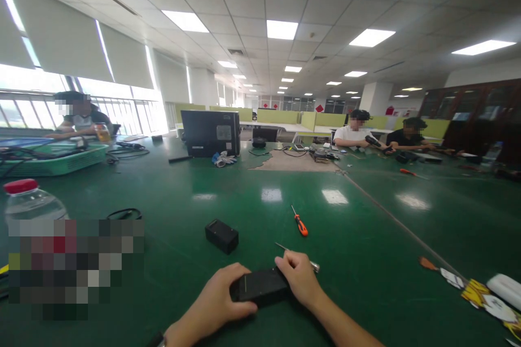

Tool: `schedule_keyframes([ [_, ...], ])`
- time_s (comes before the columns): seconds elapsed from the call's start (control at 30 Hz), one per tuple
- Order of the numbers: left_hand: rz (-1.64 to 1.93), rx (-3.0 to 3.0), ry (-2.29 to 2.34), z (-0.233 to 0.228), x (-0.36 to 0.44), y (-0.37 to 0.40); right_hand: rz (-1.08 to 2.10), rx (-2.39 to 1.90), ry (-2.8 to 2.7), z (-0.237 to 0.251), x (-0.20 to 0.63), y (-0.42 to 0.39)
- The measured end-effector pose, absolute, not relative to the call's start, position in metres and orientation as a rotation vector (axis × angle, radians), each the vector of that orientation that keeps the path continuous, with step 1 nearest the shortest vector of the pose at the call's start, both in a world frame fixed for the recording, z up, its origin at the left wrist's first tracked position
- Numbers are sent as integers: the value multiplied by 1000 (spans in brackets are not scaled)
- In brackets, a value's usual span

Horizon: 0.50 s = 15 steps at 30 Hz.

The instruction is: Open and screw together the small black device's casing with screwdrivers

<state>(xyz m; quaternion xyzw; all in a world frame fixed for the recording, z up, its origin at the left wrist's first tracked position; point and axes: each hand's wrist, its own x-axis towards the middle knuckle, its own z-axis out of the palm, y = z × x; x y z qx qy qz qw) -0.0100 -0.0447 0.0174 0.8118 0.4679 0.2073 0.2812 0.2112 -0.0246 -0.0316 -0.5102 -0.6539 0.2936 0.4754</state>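
A black rectangular box (264, 285) with small screws near its edges is between my hands, just above or on the green table. My left hand (226, 293) grips its left end, thumb along the near side and fingers over the far side. Curled around the right end is my right hand (299, 279), its thumb near the top edge. A thin metal shaft (280, 246) and a silver end (315, 267) stick out on either side of the right hand; whether it holds this tool I cannot tell. A second black box (222, 236) lies beyond my left hand.
An orange-and-black screwdriver (300, 224) lies ahead. At left stand a red-capped bottle (30, 203) and a green basket (69, 161). A black computer case (210, 133) and gloves (223, 159) are farther back. Several people sit around the table (366, 260).
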Motion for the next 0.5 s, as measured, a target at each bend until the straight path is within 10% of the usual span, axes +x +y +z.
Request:
schedule_keyframes([
  [0.5, 554, 2197, 1265, 13, -13, -43, 745, -1247, -1596, -30, 209, -25],
])
